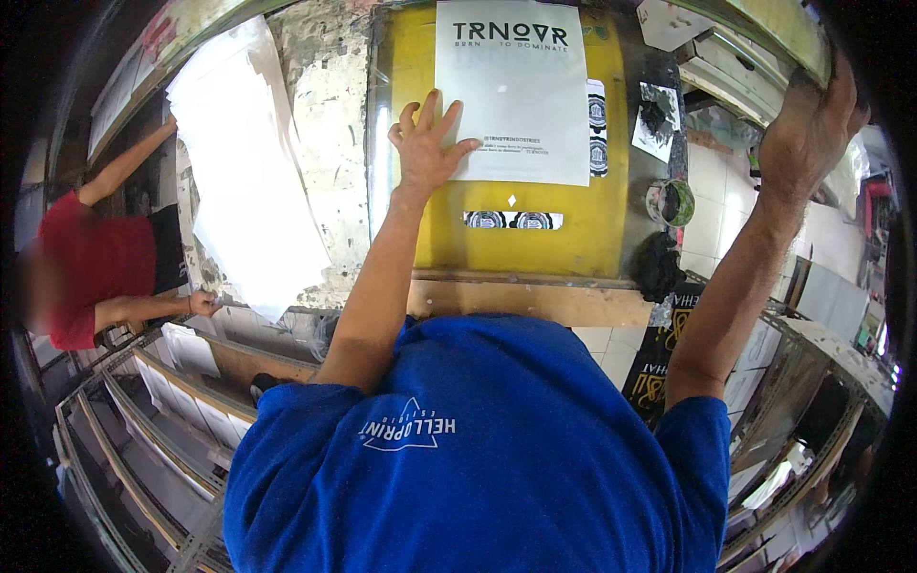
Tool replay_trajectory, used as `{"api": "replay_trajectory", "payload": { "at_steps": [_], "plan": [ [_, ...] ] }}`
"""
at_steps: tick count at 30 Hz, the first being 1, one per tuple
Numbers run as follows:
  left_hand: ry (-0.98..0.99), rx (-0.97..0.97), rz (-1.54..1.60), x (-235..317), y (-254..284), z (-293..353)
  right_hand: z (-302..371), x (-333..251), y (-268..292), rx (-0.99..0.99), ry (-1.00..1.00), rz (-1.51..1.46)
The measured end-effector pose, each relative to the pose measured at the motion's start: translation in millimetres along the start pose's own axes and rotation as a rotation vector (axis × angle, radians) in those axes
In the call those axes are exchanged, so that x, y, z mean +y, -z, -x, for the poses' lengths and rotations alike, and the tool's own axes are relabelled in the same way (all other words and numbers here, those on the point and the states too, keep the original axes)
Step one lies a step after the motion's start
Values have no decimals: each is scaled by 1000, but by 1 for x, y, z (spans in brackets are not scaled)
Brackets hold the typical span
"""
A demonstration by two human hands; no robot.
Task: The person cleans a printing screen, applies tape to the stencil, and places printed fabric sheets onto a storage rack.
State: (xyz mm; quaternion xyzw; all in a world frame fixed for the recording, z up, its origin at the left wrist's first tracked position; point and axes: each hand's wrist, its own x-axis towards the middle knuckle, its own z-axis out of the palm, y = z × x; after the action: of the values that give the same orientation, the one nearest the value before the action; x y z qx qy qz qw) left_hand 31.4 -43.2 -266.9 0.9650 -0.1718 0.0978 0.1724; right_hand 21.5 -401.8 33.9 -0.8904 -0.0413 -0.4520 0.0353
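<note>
A white printed paper sheet (521, 105) with black lettering lies on a yellow screen-printing mesh (564, 253). My left hand (429, 143) rests at the sheet's left edge, fingers spread, some of them touching the paper. Held off to the upper right, my right hand (810, 134) is closed round the end of a pale greenish frame or board (778, 33); its fingertips are partly hidden. Below the sheet sits a strip with black round designs (513, 221). A similar upright strip (597, 129) lies along its right side.
Right of the mesh are a paper with a black smear (656, 119), a roll of tape (670, 202) and a dark crumpled rag (657, 265). A stack of white sheets (253, 181) covers the left table, where a person in red (105, 272) stands. Racks (143, 430) fill the lower left.
</note>
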Motion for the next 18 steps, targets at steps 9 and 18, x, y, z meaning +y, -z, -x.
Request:
{"api": "replay_trajectory", "payload": {
  "at_steps": [9,18],
  "plan": [
    [-18,38,0,0,-1,1,3,33,-18,205,256,72],
    [-12,35,22,0,-2,0,-4,19,-19,243,218,-49]
  ]
}}
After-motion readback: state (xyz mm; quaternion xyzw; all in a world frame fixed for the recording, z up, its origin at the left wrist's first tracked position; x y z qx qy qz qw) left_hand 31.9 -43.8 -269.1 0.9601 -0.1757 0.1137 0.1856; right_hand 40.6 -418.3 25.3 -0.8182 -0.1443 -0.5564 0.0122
